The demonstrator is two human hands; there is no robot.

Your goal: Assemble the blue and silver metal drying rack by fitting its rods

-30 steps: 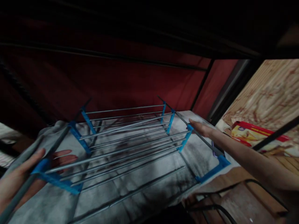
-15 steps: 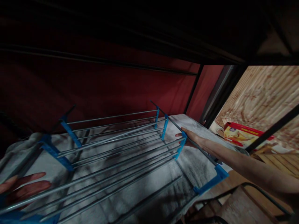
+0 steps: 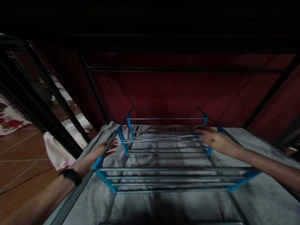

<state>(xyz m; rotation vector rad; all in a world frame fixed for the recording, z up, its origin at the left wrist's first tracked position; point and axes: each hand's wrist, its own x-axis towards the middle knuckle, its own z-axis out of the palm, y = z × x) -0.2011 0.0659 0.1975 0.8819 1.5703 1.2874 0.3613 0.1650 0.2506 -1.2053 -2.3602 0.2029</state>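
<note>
A rack of grey metal rods [image 3: 173,169] with blue plastic brackets [image 3: 106,179] lies on a pale cloth-covered surface [image 3: 187,206]. My left hand [image 3: 105,149] is beside the rack's left side pole [image 3: 79,184], fingers stretched apart and holding nothing. A dark band [image 3: 71,176] is round the left wrist. Over the rack's far right part, my right hand [image 3: 214,140] has its fingers bent around the right end of a slanted metal rod [image 3: 161,138]. That rod lies askew to the others, its left end by a blue bracket. The fingertips partly cover its right end.
Dark frame posts [image 3: 37,103] stand at left, and a dark beam [image 3: 150,43] crosses overhead. Red cloth [image 3: 164,93] hangs behind the rack. At left, a striped cloth [image 3: 57,150] hangs down above a tiled floor [image 3: 21,156] with a thin cable on it.
The view has swung left, bringing the floor and left posts in. My right hand has moved from the right side pole's bracket to the slanted rod's end. The left hand has reached farther along the rack.
</note>
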